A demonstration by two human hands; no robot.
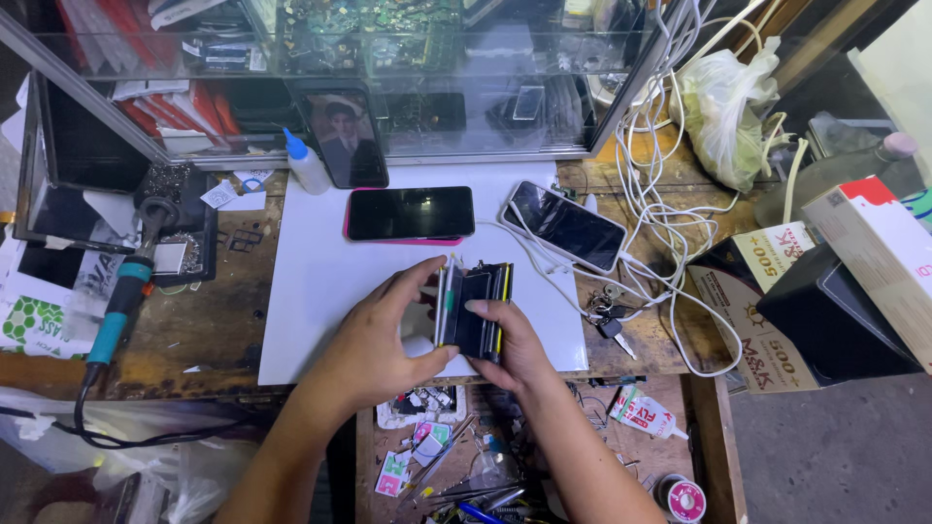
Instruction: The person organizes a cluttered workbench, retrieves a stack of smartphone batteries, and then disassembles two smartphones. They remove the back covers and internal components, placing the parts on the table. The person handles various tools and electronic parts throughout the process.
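Looking down from the head camera, both hands are meeting over the near edge of a white mat (320, 291) lying on a worn wooden bench (194, 330). The left hand (374, 340) is curling around a small stack of phones (473, 309) held on edge, its thumb reaching up along the near face and its fingers wrapping under the left side; the fingers are bent and pressed close together rather than spread. The right hand (515, 344) is closing on the same stack from the right, thumb lying across the dark front and the other fingers tucked behind, so the stack is being pinched between both hands just above the mat.

The stack is looking stiff and fairly dense for its size, with smooth glassy faces that are likely slippery and breakable, and the separate slabs could slide against each other. Gripping across the narrow edges, squeezing the slabs together as both hands are doing, seems the safest hold.

Farther back on the mat, a dark phone in a pink case (410, 213) is lying flat, and a second phone (563, 225) is resting at an angle beside it, touching a tangle of white cables (660, 194). A soldering iron with a blue handle (121, 311) is sitting at the left, a white squeeze bottle (306, 163) is standing near the glass cabinet (388, 58), and a plastic bag (723, 107) is slumping at the upper right.
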